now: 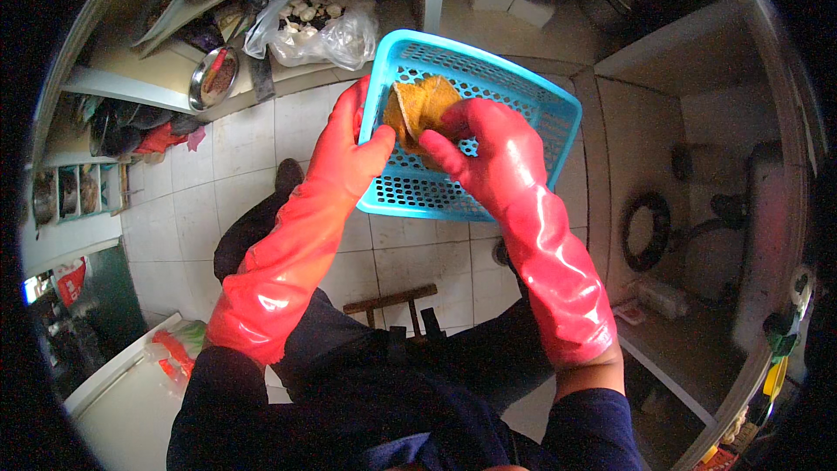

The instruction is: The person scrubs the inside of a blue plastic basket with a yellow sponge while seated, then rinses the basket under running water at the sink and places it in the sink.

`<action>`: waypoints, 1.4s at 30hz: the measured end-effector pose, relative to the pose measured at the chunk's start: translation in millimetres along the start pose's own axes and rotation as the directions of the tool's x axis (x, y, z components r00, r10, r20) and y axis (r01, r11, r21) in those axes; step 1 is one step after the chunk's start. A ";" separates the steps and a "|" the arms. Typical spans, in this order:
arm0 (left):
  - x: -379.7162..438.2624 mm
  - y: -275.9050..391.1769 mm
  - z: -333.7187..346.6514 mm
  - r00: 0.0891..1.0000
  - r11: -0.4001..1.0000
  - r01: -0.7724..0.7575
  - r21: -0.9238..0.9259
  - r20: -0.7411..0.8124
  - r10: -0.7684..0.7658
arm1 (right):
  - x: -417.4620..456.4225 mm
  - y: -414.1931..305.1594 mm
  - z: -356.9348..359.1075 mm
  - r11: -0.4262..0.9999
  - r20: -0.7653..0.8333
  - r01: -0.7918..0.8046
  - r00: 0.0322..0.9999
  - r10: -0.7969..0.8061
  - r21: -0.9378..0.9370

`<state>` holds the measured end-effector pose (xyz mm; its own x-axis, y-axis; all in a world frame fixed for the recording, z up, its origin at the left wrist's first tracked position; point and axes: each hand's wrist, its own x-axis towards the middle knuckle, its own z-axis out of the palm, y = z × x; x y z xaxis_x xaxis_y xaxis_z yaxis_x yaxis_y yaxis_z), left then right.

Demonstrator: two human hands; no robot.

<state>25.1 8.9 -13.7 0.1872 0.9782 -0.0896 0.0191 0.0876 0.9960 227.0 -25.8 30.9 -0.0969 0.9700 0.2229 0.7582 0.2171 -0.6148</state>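
A turquoise perforated plastic basket (516,69) is held up over the floor, tilted towards me. My left hand (350,147), in a long red rubber glove, grips its left rim, with the thumb over the edge and the other fingers behind the wall. Inside the basket my right hand (494,144), gloved the same way, has its thumb and fingers on a yellow-brown cleaning cloth (418,104). The folded cloth lies against the basket's inner left side. My right fingertips are partly hidden by the cloth and the glove.
A clear plastic bag of garlic bulbs (314,19) sits on a shelf beyond the basket. Left of it are a steel plate (214,78) with a red-handled tool and a dark blade (263,78). Below are white floor tiles (418,255) and a wooden stool (391,299). Open cabinets (654,111) line the right.
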 end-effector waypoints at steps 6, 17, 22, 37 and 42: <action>-1.8 -0.3 7.7 1.000 1.000 0.011 0.006 0.016 -0.011 | 10.5 -4.8 12.5 0.980 0.097 -0.046 0.993 0.066 -0.195; -0.8 -4.2 -8.1 0.998 0.994 0.017 0.107 -0.061 -0.010 | 4.1 -8.9 -10.3 0.903 0.067 -0.322 0.946 0.316 0.285; -3.7 5.7 -5.7 0.997 0.995 0.073 0.069 -0.014 -0.072 | 1.4 -11.2 -9.1 0.876 0.101 -0.301 0.954 0.284 0.377; 0.1 -0.5 -3.4 0.996 0.990 0.080 0.118 0.014 -0.083 | 20.1 1.8 -4.2 0.923 -0.370 0.380 0.867 -0.334 0.059; -2.2 4.3 0.9 0.993 0.996 0.091 0.000 0.078 -0.091 | 23.5 3.5 18.2 0.954 -0.315 0.295 0.912 -0.264 0.056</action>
<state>25.7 6.9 -9.2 0.2612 0.9484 -0.1796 0.0363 0.1763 0.9837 215.6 -0.3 20.3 -0.0854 0.7927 0.6037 0.6584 0.4996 -0.5629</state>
